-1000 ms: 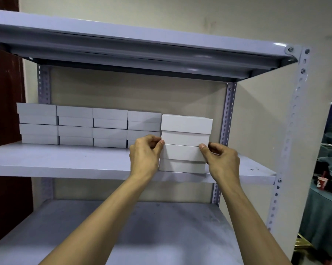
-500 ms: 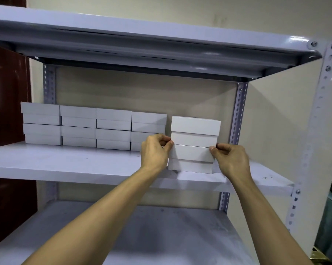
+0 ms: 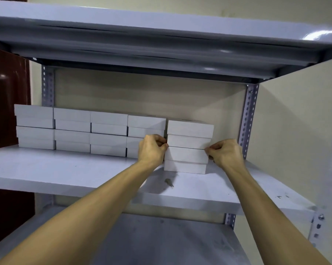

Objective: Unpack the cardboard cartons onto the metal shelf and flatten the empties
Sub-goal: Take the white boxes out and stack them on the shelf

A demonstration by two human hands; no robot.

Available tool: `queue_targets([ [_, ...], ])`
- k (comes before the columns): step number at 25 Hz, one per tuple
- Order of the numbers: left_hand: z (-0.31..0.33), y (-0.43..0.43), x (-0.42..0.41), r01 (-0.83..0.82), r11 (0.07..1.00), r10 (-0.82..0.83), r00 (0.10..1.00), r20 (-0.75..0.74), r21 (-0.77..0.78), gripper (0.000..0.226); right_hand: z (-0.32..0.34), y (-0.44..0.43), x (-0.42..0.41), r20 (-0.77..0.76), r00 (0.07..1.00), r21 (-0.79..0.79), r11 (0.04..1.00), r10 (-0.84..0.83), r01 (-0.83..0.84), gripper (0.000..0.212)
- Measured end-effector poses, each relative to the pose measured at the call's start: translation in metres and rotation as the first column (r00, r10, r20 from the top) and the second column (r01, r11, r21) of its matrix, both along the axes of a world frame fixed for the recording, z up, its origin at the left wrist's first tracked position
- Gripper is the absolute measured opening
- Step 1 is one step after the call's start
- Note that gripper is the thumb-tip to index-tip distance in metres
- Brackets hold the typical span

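I am pinching the stack of plain white boxes (image 3: 189,148) at centre right, left hand (image 3: 152,150) on its left edge, right hand (image 3: 226,154) on its right edge, fingers curled. It is sitting on the metal shelf (image 3: 56,173), just beside the row of white boxes (image 3: 71,129) stretching left. A perforated upright (image 3: 247,119) is crowding my right hand; a dark smudge (image 3: 169,182) is lying below the stack.

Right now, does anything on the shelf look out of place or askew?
The stack of white boxes held between left hand and right hand sits forward of the other stacks, out of line. A dark smudge marks the shelf before it.
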State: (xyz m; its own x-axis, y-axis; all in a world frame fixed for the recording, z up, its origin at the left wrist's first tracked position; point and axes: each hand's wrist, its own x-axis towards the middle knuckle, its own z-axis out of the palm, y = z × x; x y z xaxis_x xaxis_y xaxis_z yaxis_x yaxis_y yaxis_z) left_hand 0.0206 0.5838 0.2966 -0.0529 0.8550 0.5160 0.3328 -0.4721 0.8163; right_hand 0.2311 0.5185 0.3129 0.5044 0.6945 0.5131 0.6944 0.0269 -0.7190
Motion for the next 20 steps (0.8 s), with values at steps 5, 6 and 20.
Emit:
queue_targets([
  [5,0.000,0.025,0.005,-0.077,0.993,0.080,0.996,0.029,-0.088,0.014,0.010,0.027,0.011,0.009,1.000,-0.098,0.995,0.018,-0.017,0.005],
  [6,0.000,0.028,0.007,-0.078,0.992,0.081,0.996,0.028,-0.099,0.017,0.011,0.031,0.012,0.005,1.000,-0.103,0.994,0.020,-0.019,0.005],
  [20,-0.001,0.027,0.011,-0.019,0.983,-0.047,0.935,-0.352,-0.181,0.041,0.005,0.062,0.005,-0.053,0.996,-0.159,0.984,0.069,-0.077,0.035],
])
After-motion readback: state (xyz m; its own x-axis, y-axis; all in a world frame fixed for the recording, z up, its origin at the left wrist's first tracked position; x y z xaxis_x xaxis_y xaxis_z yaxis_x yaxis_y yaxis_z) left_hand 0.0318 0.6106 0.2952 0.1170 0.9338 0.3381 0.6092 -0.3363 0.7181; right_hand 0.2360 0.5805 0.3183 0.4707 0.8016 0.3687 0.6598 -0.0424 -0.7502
